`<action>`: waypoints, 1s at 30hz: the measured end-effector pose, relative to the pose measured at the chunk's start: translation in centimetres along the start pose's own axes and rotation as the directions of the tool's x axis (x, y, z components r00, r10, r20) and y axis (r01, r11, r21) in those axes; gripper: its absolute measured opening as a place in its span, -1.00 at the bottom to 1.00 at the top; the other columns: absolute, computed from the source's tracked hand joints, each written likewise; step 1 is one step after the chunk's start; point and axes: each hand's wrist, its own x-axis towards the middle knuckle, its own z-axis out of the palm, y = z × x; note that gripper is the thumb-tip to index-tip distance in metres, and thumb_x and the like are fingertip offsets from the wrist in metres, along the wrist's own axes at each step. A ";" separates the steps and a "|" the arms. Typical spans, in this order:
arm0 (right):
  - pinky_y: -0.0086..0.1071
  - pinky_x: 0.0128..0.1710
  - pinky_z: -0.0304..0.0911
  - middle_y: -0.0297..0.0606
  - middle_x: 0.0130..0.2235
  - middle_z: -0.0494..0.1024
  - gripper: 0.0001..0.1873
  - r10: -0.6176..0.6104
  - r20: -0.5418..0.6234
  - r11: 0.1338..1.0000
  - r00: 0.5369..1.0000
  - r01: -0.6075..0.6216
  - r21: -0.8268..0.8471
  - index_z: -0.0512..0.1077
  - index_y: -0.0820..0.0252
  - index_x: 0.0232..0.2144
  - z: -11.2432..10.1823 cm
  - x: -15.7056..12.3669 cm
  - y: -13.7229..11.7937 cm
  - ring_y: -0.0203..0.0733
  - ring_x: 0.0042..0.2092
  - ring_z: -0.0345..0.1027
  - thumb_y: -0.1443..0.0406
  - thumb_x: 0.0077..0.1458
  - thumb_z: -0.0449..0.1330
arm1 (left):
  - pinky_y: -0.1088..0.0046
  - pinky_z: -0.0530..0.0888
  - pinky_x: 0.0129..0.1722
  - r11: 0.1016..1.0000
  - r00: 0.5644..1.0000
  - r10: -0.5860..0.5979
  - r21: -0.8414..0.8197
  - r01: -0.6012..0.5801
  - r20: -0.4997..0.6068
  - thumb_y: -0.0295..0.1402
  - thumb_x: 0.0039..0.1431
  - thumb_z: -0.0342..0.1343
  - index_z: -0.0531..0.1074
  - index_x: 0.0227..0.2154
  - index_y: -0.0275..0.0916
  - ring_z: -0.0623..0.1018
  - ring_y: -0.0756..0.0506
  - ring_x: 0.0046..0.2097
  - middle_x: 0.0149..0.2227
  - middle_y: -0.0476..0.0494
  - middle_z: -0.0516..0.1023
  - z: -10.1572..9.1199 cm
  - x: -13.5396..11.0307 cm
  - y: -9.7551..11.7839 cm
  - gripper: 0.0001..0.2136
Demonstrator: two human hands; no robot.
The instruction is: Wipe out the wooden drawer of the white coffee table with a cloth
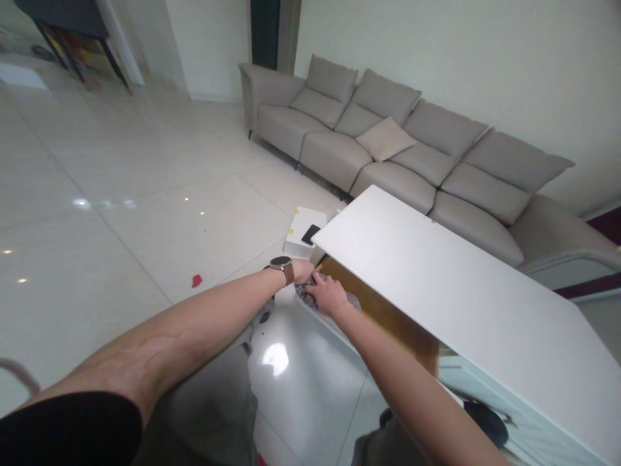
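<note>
Hands meet on a grey patterned cloth (353,301) lying on a low ledge (342,333) beneath the white tabletop (436,278), at its near corner. The right hand (330,294) rests flat on the cloth, fingers spread. The left hand (303,270), with a watch (283,265) on its wrist, touches the cloth's edge; whether its fingers pinch it cannot be told. A white box (301,226) sits at twelve o'clock.

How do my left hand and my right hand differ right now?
The left hand has a watch with a brown strap at its wrist; the right hand has a bare wrist. The left hand's fingers are out of sight, while the right hand shows its whole back, lying on the grey cloth. Both reach to that cloth, just under the corner of the white tabletop.
</note>
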 end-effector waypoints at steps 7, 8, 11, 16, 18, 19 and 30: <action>-0.07 -0.10 0.36 -0.14 0.29 0.25 -0.59 0.001 -0.033 1.000 0.999 -0.001 -0.008 0.47 -0.18 0.12 0.5 0.2 0.0 0.10 0.07 0.32 0.24 0.35 -0.02 | 0.38 0.51 0.01 0.999 0.999 0.011 -0.040 -0.009 0.045 -0.45 0.20 0.15 0.59 -0.04 -0.42 0.63 -0.23 -0.02 -0.02 -0.46 0.65 -0.3 -0.4 0.1 -0.71; -0.07 -0.09 0.35 -0.14 0.28 0.25 -0.60 -0.001 -0.037 1.000 0.999 0.001 -0.008 0.47 -0.18 0.11 0.6 0.2 0.1 0.09 0.07 0.31 0.24 0.35 -0.02 | 0.38 0.51 0.01 0.999 0.999 0.012 -0.044 -0.010 0.049 -0.44 0.20 0.15 0.59 -0.03 -0.42 0.63 -0.23 -0.01 -0.01 -0.45 0.65 -0.3 -0.5 0.2 -0.70; -0.08 -0.09 0.33 -0.13 0.27 0.26 -0.60 -0.003 -0.079 1.000 0.997 0.003 -0.009 0.48 -0.17 0.11 0.9 0.2 -0.2 0.09 0.06 0.31 0.23 0.36 -0.03 | 0.39 0.50 0.05 0.999 0.998 0.017 -0.049 -0.014 0.053 -0.46 0.18 0.17 0.56 0.02 -0.39 0.61 -0.23 0.03 0.01 -0.43 0.64 -0.4 -0.7 0.3 -0.66; -0.06 -0.05 0.28 -0.11 0.27 0.25 -0.58 0.015 -0.169 0.999 0.985 -0.021 -0.031 0.48 -0.13 0.10 1.5 0.2 -1.0 0.09 0.07 0.28 0.24 0.39 -0.08 | 0.36 0.49 0.09 0.998 0.998 0.024 -0.056 -0.020 0.063 -0.53 0.11 0.21 0.51 0.08 -0.39 0.60 -0.25 0.08 0.05 -0.43 0.62 -0.6 -1.0 0.6 -0.57; -0.06 -0.04 0.26 -0.11 0.30 0.22 -0.57 0.017 -0.176 0.999 0.984 -0.023 -0.033 0.47 -0.13 0.12 1.7 0.3 -1.0 0.09 0.08 0.27 0.25 0.39 -0.08 | 0.36 0.48 0.10 0.998 0.997 0.024 -0.059 -0.020 0.067 -0.53 0.13 0.20 0.50 0.10 -0.40 0.59 -0.25 0.09 0.07 -0.44 0.61 -0.6 -1.0 0.6 -0.57; -0.07 -0.04 0.26 -0.11 0.31 0.21 -0.57 0.013 -0.176 0.999 0.984 -0.019 -0.032 0.47 -0.14 0.13 1.7 0.3 -0.9 0.09 0.08 0.26 0.25 0.38 -0.08 | 0.37 0.48 0.10 0.998 0.997 0.023 -0.061 -0.019 0.069 -0.53 0.13 0.20 0.50 0.10 -0.40 0.59 -0.25 0.09 0.08 -0.44 0.61 -0.6 -0.9 0.6 -0.57; -0.07 -0.01 0.22 -0.08 0.32 0.20 -0.57 0.008 -0.194 1.000 0.981 -0.002 0.026 0.41 -0.14 0.20 1.7 0.0 -0.5 0.11 0.09 0.24 0.17 0.37 -0.04 | 0.38 0.50 0.09 0.995 1.000 0.026 -0.094 -0.025 0.013 -0.47 0.11 0.21 0.47 0.11 -0.36 0.60 -0.22 0.05 0.04 -0.39 0.63 0.4 -0.2 0.2 -0.54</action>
